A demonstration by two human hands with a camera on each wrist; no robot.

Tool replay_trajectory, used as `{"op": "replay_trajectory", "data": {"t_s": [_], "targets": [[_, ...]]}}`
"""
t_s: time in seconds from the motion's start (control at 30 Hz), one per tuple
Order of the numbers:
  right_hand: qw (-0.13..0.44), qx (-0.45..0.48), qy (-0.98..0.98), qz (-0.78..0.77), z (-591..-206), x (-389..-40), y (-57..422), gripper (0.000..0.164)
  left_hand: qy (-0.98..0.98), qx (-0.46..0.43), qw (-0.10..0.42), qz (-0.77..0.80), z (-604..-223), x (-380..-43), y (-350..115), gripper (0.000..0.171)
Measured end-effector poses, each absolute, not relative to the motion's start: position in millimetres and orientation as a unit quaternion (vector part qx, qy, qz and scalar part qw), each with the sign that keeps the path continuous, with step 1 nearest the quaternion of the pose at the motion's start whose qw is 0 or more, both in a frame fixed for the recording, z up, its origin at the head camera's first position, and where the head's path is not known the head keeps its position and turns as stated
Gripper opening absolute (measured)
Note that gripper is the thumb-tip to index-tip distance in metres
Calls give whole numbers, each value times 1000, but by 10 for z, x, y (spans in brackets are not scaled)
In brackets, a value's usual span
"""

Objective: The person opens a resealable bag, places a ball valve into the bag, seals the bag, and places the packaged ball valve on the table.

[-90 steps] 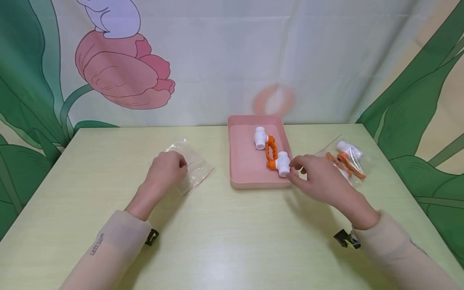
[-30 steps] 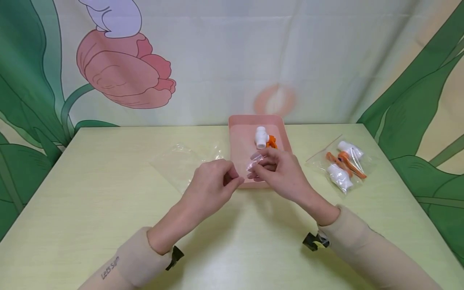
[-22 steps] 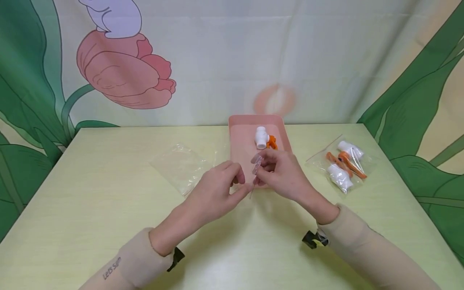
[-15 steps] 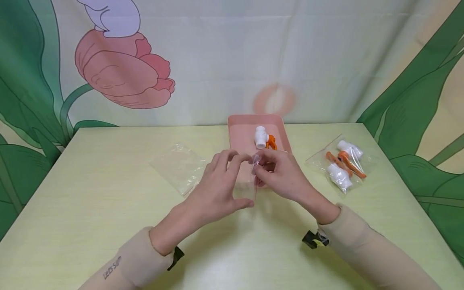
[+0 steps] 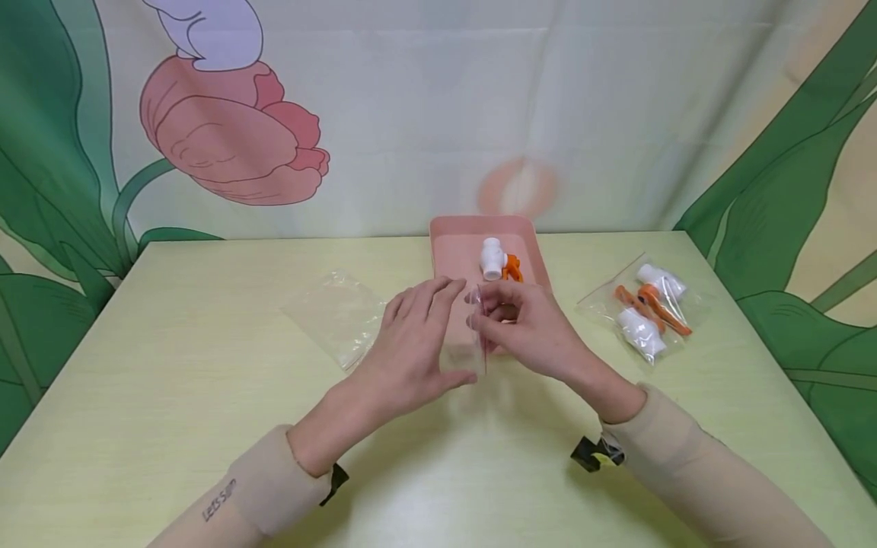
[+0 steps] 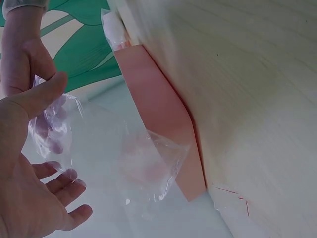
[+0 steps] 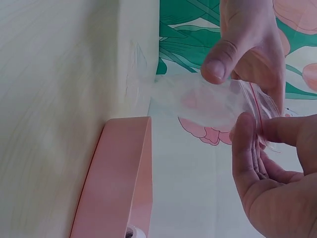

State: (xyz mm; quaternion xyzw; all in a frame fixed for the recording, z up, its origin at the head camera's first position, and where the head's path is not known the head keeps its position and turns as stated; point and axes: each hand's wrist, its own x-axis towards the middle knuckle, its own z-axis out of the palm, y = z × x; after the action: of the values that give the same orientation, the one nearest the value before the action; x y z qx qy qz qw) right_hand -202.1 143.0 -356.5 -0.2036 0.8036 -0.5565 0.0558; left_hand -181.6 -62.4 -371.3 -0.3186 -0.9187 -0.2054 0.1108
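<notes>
In the head view my right hand (image 5: 530, 327) pinches the top edge of a clear zip bag (image 7: 203, 101), between thumb and fingers. A red line runs along the bag's top, and the right wrist view shows its body hanging off to the side. My left hand (image 5: 411, 342) is just to the left of it, fingers and thumb spread wide apart beside the bag's mouth. Behind the hands is a pink tray (image 5: 452, 240) with a white valve (image 5: 492, 259) and an orange handle (image 5: 512, 268) in it. My hands hide the tray's front part.
Another clear bag (image 5: 336, 316) lies flat on the table (image 5: 137, 396) to the left. On the right lies a zip bag (image 5: 674, 316) with white valves and orange handles inside. A patterned curtain (image 5: 384, 114) hangs behind the table's back edge.
Three seconds ago my hands were apart, the left at the bags on the left, the right at the tray's valve. They have met before the tray with one bag; my left fingers have since spread.
</notes>
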Motion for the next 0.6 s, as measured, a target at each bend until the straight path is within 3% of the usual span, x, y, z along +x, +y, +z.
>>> {"op": "replay_trajectory", "data": {"t_s": [0.17,0.43,0.6], "targets": [[14,-204,815,-542,-3566,-2013,1425,26,-917,-319,123,-204,-3715,-1824,-633,103],[-125,-249,860,-429,-3611,-2010,1446,30,-921,-319,129,-184,-3708,-1822,-636,94],[-107,-245,868,-418,-3568,-1992,1452,14,-928,-312,144,-142,-3725,-1817,-650,94]]}}
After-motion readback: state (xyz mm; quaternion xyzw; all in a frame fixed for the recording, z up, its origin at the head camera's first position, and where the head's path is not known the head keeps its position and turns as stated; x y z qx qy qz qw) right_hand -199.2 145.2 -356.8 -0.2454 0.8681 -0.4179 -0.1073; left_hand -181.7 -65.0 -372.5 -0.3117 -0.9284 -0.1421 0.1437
